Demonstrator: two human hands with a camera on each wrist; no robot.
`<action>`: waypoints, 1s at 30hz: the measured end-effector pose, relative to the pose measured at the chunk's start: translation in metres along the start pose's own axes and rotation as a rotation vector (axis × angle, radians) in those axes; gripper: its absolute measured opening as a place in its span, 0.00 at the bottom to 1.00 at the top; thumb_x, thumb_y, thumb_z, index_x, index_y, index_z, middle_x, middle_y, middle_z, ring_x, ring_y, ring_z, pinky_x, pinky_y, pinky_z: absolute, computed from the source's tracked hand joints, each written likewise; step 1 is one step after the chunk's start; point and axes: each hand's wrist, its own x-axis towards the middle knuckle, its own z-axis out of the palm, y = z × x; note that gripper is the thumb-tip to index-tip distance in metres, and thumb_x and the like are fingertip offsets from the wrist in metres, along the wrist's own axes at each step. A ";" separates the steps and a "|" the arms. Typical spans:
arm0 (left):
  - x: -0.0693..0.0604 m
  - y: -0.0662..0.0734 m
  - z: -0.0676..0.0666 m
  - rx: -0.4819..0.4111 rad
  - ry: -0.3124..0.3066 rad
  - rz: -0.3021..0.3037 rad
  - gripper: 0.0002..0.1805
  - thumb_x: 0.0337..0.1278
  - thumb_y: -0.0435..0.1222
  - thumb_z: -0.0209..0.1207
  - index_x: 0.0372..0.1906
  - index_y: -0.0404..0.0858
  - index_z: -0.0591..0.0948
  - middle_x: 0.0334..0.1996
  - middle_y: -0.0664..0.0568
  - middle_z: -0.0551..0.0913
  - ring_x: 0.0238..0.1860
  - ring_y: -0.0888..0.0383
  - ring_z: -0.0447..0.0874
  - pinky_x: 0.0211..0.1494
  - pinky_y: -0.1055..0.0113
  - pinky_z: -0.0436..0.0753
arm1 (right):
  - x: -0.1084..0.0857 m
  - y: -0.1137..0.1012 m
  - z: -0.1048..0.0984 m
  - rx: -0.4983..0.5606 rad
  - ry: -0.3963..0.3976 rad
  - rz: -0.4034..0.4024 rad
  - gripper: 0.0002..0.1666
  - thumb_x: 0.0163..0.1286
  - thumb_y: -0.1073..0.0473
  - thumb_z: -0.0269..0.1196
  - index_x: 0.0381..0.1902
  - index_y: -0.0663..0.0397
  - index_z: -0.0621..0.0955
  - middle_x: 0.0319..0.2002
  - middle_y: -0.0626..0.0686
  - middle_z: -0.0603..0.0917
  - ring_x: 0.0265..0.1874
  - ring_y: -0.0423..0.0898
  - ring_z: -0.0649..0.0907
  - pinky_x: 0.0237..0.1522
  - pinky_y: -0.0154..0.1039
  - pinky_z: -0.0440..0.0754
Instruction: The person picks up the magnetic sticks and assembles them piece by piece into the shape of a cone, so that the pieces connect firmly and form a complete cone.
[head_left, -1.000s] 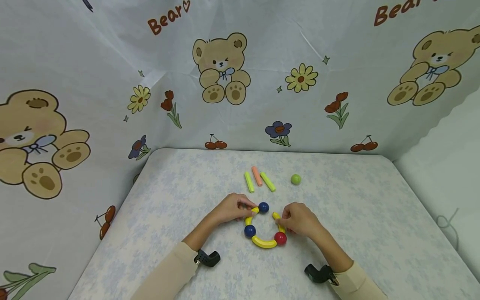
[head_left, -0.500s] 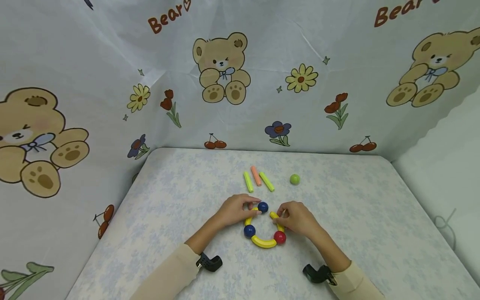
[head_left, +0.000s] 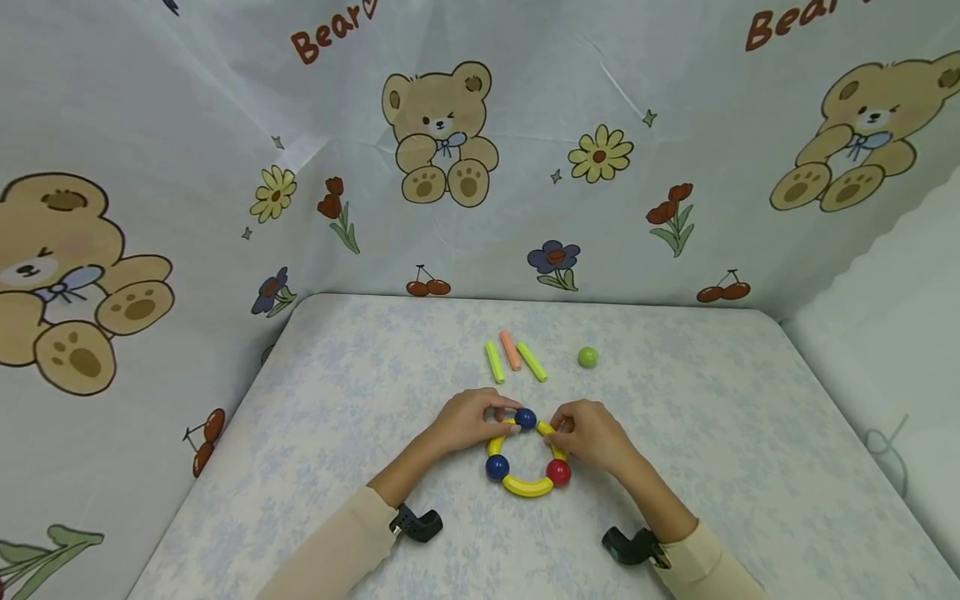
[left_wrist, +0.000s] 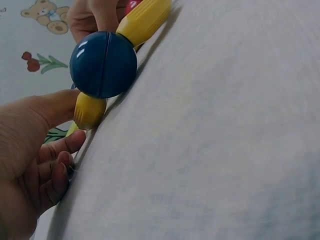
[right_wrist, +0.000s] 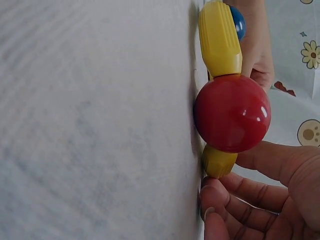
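Observation:
A ring of three curved yellow rods and three balls lies on the table. My left hand [head_left: 467, 419] pinches the left curved yellow rod [head_left: 495, 445] near its far end, its fingertips beside the far blue ball [head_left: 526, 418]. On the other side, my right hand [head_left: 595, 435] pinches the right curved yellow rod [head_left: 558, 452] between thumb and fingers; its far end meets the far blue ball. A near blue ball [left_wrist: 103, 65] and a red ball [right_wrist: 232, 114] join the front curved yellow rod [head_left: 527, 487]. In the left wrist view, the far blue ball is hidden.
Beyond the ring lie two straight light-green rods [head_left: 494, 362] and a straight orange rod [head_left: 510, 350]. To their right is a green ball [head_left: 588, 357]. The table [head_left: 360, 358] meets a bear-printed cloth [head_left: 465, 242] at the back.
The far end of the right rod has swung left to the far blue ball, closing the gap in the ring. My left fingertips have shifted along their rod towards that ball.

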 end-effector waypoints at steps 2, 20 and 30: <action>0.000 0.001 -0.001 0.000 -0.004 0.005 0.21 0.59 0.53 0.70 0.58 0.56 0.86 0.30 0.68 0.78 0.26 0.66 0.72 0.29 0.71 0.71 | 0.000 0.000 0.000 0.002 0.001 -0.001 0.07 0.60 0.60 0.76 0.31 0.54 0.86 0.19 0.46 0.78 0.18 0.43 0.75 0.23 0.36 0.76; 0.000 0.004 -0.004 0.002 -0.038 -0.003 0.22 0.59 0.52 0.70 0.58 0.56 0.86 0.30 0.69 0.79 0.25 0.66 0.71 0.30 0.71 0.71 | 0.000 0.000 -0.001 0.033 0.007 -0.019 0.06 0.61 0.62 0.75 0.31 0.55 0.86 0.20 0.47 0.78 0.17 0.42 0.75 0.21 0.35 0.76; -0.002 -0.003 -0.007 -0.134 -0.045 -0.032 0.20 0.63 0.51 0.68 0.57 0.52 0.86 0.34 0.68 0.82 0.25 0.65 0.72 0.30 0.70 0.73 | 0.000 0.000 0.000 0.064 0.006 0.044 0.07 0.63 0.61 0.74 0.33 0.57 0.85 0.20 0.48 0.80 0.16 0.43 0.78 0.21 0.36 0.80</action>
